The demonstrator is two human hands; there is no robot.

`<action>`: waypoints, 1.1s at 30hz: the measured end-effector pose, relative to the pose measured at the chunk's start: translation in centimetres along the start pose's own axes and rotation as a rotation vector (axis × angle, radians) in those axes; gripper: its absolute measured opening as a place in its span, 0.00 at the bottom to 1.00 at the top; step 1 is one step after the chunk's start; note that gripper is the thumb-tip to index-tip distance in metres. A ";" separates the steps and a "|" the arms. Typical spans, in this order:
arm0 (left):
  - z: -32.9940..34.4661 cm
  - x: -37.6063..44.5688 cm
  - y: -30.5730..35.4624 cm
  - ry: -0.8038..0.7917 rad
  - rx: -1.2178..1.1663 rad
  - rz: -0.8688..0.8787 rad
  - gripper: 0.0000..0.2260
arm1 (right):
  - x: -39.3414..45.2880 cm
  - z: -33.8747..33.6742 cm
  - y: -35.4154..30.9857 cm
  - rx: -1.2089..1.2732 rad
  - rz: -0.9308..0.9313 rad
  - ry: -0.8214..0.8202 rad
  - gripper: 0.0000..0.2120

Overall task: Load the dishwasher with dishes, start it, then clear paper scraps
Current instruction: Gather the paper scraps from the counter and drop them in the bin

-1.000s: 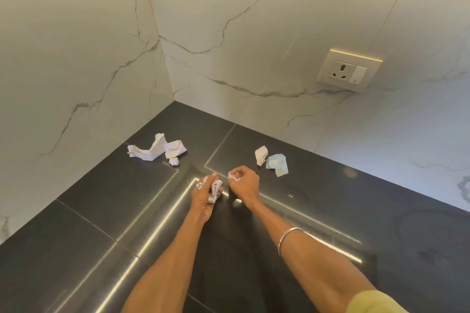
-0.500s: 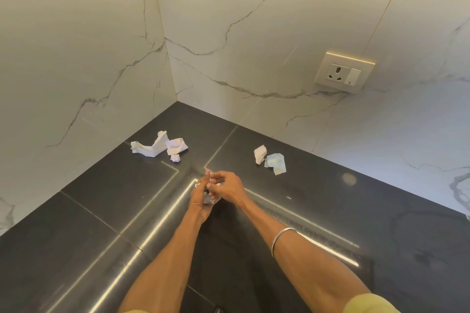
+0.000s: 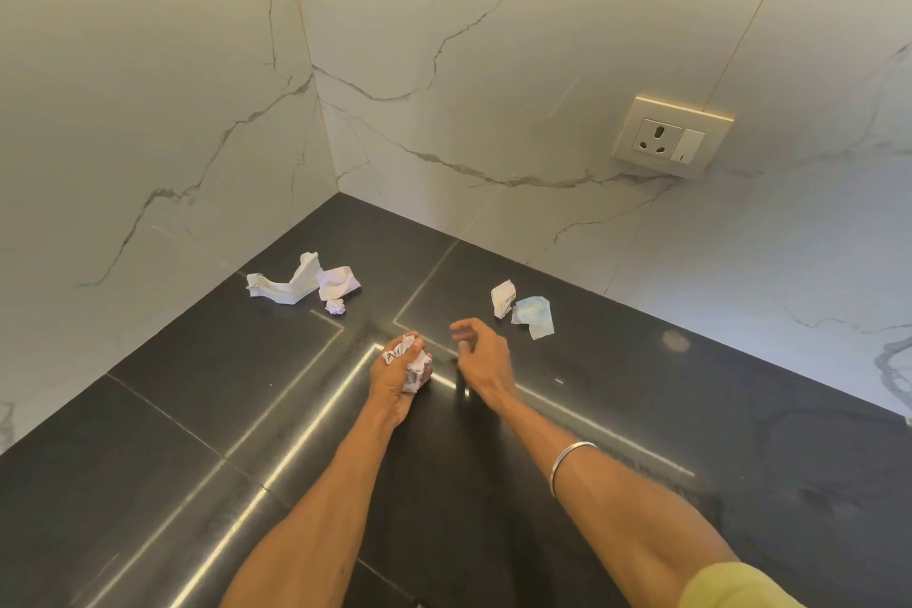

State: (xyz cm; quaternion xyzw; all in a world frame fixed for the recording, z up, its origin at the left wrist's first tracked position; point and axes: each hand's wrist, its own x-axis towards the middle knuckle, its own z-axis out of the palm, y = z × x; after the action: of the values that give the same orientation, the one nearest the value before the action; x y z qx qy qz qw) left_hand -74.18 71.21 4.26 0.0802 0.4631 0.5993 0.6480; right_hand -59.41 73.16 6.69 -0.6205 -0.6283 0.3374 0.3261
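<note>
While my left hand [image 3: 397,373] grips a crumpled wad of paper scraps [image 3: 408,360] low over the dark tabletop [image 3: 740,434], my right hand [image 3: 481,353] hangs beside it with fingers loosely curled and holding nothing. Just far and right of that free hand lie a white scrap [image 3: 503,297] and a pale blue scrap [image 3: 534,316], touching each other; the right hand is plainly the nearer. A second cluster, a long white strip [image 3: 286,284] running left to right with two smaller balls, lies far and left, well apart. I judge the right pair comes next. Glossy black tiles meet marble walls [image 3: 148,114] at the corner; a wall socket [image 3: 671,136] sits far right.
</note>
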 end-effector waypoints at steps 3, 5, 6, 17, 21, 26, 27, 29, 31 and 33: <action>0.7 0.4 0.2 -0.039 0.037 -0.040 0.06 | 1.4 -1.9 1.5 -0.138 0.029 0.102 0.23; 1.3 0.7 -0.2 -0.084 0.064 -0.073 0.07 | 2.5 -3.4 2.5 -0.228 0.036 0.142 0.25; 1.5 0.8 -0.4 -0.099 0.074 -0.083 0.07 | 2.9 -4.1 3.1 -0.289 0.016 0.162 0.25; 0.7 0.6 -0.5 -0.166 0.059 -0.048 0.09 | 6.2 -6.3 4.7 -0.636 0.187 -0.078 0.28; 0.6 0.4 -0.9 -0.148 0.052 -0.013 0.03 | 5.7 -6.0 4.2 -0.704 0.144 -0.009 0.15; 0.8 0.4 -1.1 -0.110 0.060 -0.002 0.05 | 4.4 -5.2 4.0 -0.472 0.152 0.048 0.05; 0.8 0.4 -1.1 -0.105 0.055 -0.007 0.06 | 4.1 -5.0 3.6 -0.362 0.172 0.018 0.06; 0.8 0.5 -1.2 -0.118 0.046 -0.013 0.08 | 3.4 -4.2 2.1 -0.207 0.152 -0.091 0.06; 0.5 0.6 -1.3 -0.148 0.036 -0.021 0.11 | 2.8 -2.7 0.6 -0.113 0.112 -0.135 0.08; 0.3 0.4 -1.3 -0.157 0.020 -0.029 0.14 | 2.3 -1.1 -0.8 -0.013 0.092 -0.128 0.10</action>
State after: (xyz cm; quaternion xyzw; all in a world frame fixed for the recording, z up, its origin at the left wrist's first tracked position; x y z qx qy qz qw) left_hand -73.12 71.36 3.31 0.1266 0.4179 0.5769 0.6903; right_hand -59.02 75.48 7.92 -0.6280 -0.6208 0.3870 0.2656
